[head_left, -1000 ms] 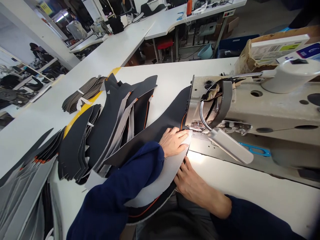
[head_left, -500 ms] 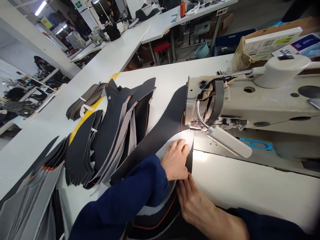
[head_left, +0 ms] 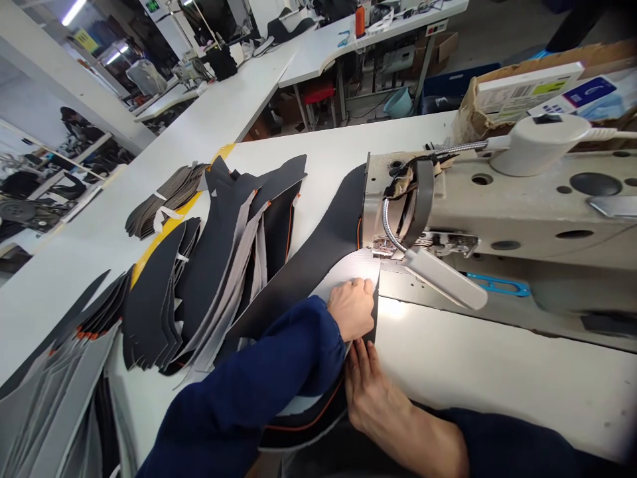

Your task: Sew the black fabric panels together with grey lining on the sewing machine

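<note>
From the head camera, here we go: the left hand (head_left: 351, 309) is down flat on a curved black panel (head_left: 318, 285) with a pale lining layer (head_left: 346, 275), fingers pressed together, nothing pinched, fingertips close to the panel's edge. Right below it, the right hand (head_left: 371, 405) comes in from the lower right, fingers (head_left: 359, 372) slightly spread and tips against the panel's near edge; whether they pinch it, I can't tell. The panel lies across the white sewing table (head_left: 497, 362), its tip right at the needle area of the sewing machine (head_left: 497, 212), under a gooseneck lamp (head_left: 442, 279). An orange-edged stretch (head_left: 308, 425) curls toward the person's lap. To the left, stacks of cut black and grey panels (head_left: 213, 265) pile up over yellow tape (head_left: 164, 232), with a tied brownish bundle (head_left: 164, 202) just beyond.
</note>
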### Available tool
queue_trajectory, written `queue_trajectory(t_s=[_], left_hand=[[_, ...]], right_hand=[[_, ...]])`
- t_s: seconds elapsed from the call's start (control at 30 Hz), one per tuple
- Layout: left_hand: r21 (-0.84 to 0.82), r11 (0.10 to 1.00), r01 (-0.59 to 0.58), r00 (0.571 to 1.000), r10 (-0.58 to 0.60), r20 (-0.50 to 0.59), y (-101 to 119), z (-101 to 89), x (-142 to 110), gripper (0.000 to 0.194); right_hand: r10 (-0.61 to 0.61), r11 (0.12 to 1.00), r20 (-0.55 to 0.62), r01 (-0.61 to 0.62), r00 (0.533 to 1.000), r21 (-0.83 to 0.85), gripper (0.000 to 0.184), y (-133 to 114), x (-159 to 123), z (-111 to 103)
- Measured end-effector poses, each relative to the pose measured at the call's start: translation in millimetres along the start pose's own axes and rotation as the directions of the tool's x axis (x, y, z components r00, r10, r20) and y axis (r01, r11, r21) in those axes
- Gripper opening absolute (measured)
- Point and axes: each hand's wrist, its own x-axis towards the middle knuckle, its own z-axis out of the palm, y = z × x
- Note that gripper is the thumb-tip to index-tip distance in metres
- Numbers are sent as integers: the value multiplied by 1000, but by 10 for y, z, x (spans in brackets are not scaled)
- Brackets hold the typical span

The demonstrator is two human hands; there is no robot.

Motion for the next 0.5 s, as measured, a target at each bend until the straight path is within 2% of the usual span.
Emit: queue_trajectory(t_s=[0.13,0.3,0.43,0.5], left_hand=[[13,1000,-10,1000,10,2,-13,-47,23,49],[25,997,-67,996,65,61,-30,-41,-88,53],[44,996,-71,996,69,62,-21,-51,-76,49],[40,997,-68,996,65,67,-18,-77,-12,43]], right_hand=[[-39,999,98,42,994,-28,42,116,78,-81],[-103,989,227,124,968,-80,45,264,168,-167],[-59,992,239,83,969,-90,46,212,168,-105],[-22,996,191,38,981,-76,46,122,140,-55]])
